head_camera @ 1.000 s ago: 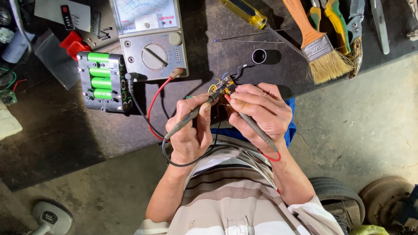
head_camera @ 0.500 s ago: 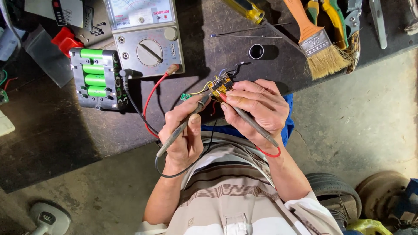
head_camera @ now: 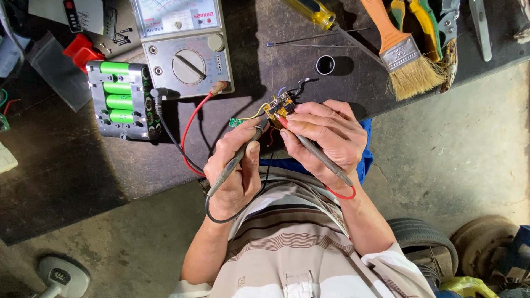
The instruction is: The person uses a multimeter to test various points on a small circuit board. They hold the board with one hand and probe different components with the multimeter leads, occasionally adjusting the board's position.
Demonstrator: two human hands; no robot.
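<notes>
My left hand (head_camera: 234, 174) grips a black test probe (head_camera: 237, 159), its tip touching a small yellow circuit board (head_camera: 277, 106). My right hand (head_camera: 324, 140) holds that board by its fingertips and also grips a red-tipped probe (head_camera: 314, 152) against it. Red and black leads (head_camera: 185, 138) run from the probes to a grey analogue multimeter (head_camera: 185, 47) at the top of the dark bench. A small green board (head_camera: 236, 122) hangs by thin wires left of the yellow board.
A battery pack with green cells (head_camera: 118, 99) lies left of the meter. A paintbrush (head_camera: 400, 52), a yellow screwdriver (head_camera: 317, 14), green-handled pliers (head_camera: 428, 25) and a metal ring (head_camera: 325, 64) lie top right. Concrete floor (head_camera: 441, 160) and tyres (head_camera: 425, 240) sit at right.
My left hand has shifted slightly right, bringing the black probe tip onto the yellow board. The view has drifted a little; the right hand stays on the board.
</notes>
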